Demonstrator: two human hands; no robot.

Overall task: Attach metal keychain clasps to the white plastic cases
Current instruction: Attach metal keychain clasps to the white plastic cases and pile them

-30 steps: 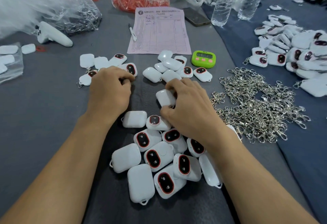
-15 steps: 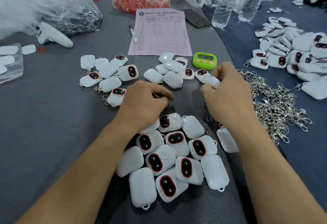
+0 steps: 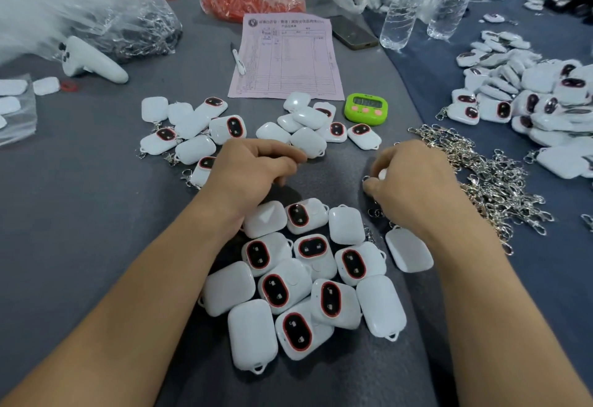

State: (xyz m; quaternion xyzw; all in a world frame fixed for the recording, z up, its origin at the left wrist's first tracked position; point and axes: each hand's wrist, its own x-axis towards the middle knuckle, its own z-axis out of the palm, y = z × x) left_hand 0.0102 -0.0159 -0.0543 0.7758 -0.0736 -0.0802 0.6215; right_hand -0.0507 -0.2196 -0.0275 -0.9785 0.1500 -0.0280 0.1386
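Head view showed the right hand (image 3: 414,178) curled around what seemed a white case and a small ring; the left hand (image 3: 253,172) was loosely curled, apparently empty. The ring could slip into the clasp pile (image 3: 491,178). The pink form (image 3: 284,56) was unreadable

I see my right hand (image 3: 414,182) curled around a white case (image 3: 382,173) with a metal ring (image 3: 366,178) at its fingertips; my left hand (image 3: 253,172) hovers loosely curled, fingers empty, above the case pile (image 3: 301,281).
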